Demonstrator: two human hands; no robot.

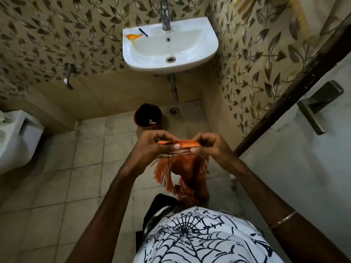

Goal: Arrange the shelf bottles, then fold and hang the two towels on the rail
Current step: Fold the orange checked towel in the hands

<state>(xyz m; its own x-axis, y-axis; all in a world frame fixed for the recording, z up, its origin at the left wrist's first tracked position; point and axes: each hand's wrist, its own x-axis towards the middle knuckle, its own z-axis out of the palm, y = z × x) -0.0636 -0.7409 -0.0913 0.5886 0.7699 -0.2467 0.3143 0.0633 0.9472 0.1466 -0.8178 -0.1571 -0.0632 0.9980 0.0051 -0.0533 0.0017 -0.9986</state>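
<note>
An orange towel (187, 172) with fringed ends hangs in front of my body, folded over at the top. My left hand (154, 142) pinches its upper edge on the left. My right hand (208, 144) pinches the same edge on the right, close to the left hand. The towel's lower part drops toward my waist and is partly hidden by my shirt. No shelf, bottles or rail are in view.
A white wall sink (169, 46) with a tap is ahead; an orange wrapper (133, 37) and a dark stick lie on its rim. A dark bin (148, 116) stands on the tiled floor below. A toilet (15, 137) sits left, a door (303, 133) with handle right.
</note>
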